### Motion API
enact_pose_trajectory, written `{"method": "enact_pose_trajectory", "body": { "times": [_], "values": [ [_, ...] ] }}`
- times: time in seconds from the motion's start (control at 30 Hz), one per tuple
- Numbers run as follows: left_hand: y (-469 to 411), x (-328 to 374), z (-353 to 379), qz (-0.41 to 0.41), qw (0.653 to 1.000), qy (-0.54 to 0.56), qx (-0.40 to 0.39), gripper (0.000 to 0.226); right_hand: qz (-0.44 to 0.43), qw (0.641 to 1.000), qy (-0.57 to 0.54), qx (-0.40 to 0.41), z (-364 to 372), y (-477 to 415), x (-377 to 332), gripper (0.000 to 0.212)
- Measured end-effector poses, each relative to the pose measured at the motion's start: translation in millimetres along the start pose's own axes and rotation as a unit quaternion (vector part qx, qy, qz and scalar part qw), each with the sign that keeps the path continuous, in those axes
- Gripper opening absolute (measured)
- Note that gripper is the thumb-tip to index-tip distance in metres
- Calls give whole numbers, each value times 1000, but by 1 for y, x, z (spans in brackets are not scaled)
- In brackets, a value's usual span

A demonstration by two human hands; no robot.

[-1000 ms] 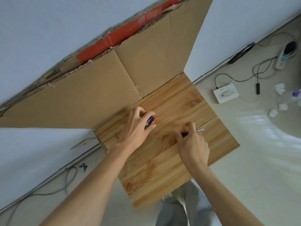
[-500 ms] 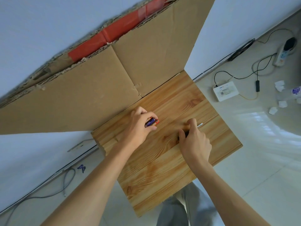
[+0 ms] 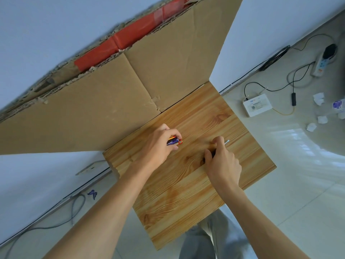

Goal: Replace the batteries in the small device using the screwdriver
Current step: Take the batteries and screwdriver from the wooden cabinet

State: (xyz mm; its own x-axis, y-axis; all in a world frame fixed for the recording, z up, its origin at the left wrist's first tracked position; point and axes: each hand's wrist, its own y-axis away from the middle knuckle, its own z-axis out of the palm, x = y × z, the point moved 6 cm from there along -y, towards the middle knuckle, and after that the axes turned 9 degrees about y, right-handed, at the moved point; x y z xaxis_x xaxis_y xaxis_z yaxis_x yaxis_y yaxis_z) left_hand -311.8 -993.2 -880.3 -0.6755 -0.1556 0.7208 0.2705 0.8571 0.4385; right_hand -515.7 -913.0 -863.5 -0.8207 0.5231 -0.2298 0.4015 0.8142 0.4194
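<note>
A pine-grain wooden tabletop (image 3: pixel 186 202) stands over a pale tiled floor (image 3: pixel 298 184), with a large brown cardboard sheet (image 3: pixel 112 109) bearing red tape (image 3: pixel 130 36) propped against the white wall behind it. On the floor lie a white router box (image 3: pixel 257 104), a white power strip (image 3: pixel 321 62) and crumpled white paper scraps (image 3: pixel 318 98).

The left hand (image 3: pixel 158 144) curls its fingers round the purple and orange cylindrical batteries (image 3: pixel 174 142) at the table's far side. The right hand (image 3: pixel 222 163) is clamped on the slim black-handled screwdriver (image 3: pixel 226 142), which is low against the wood.

Compared with a second ago, less of the metal shaft shows, and the left fingers cover more of the batteries.

The printing on the router and the batteries is too small to read.
</note>
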Motion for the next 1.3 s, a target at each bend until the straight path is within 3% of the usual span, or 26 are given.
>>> {"method": "enact_pose_trajectory", "body": {
  "times": [0.5,0.67,0.97,1.17,1.3],
  "values": [
    [-4,1,6,-47,998,-13,33,44,-11,1000,2,-13,-3,-1,0,17],
    [-3,5,4,-98,992,-32,76,31,-9,1000,2,-17,-2,-1,4,20],
    [2,12,6,-73,995,-53,53,28,-10,1000,2,-24,-2,-1,5,19],
    [0,6,11,-67,997,11,24,32,-18,1000,-6,-19,0,-1,7,18],
    [1,3,15,-72,996,52,19,21,-18,1000,-9,-21,1,-3,8,20]
  ]
}}
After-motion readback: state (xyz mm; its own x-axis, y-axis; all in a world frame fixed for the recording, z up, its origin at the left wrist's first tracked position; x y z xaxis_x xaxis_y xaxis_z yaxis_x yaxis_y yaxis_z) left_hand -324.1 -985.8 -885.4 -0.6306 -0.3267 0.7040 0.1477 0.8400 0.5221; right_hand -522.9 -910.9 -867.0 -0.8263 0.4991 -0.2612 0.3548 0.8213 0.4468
